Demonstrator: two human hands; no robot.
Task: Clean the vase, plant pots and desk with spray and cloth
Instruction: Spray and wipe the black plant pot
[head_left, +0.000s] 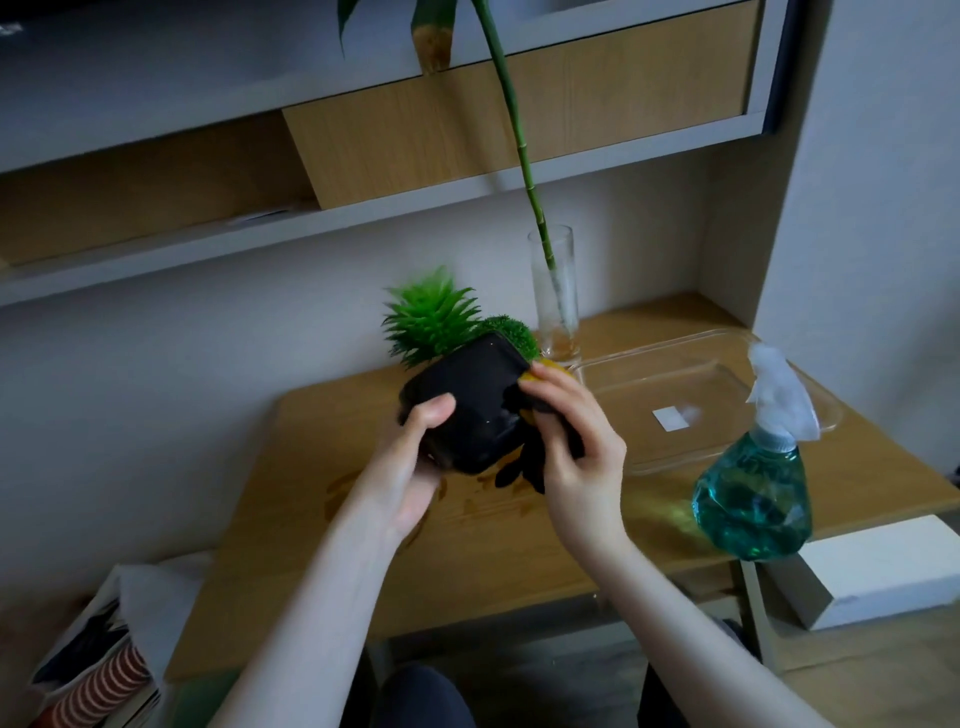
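Item: black plant pot, spiky green plant on top, tilted, held above the desk between both hands. Left hand grips its near left side, thumb curled over the face. Right hand presses a dark cloth with a yellow edge against the pot's right side; the cloth's loose end hangs below the palm.

Item: second pot, just beyond the right fingertips; only its rounded green tuft shows, the rest hidden by the held pot.

Item: glass vase with a tall green stem, beyond the right hand, standing on the desk.

Item: spray bottle of blue-green liquid, well to the right of the right hand, upright at the desk's near edge.

Item: clear plastic tray, between the right hand and the bottle, further back.

Item: wet patches on the desk directly beneath the hands.

Status, judged: one pot mid-wipe. Desk sprayed or dripped on but not dried. Whether the vase and second pot are cleaned cannot be told; the desk wipe at least remains.
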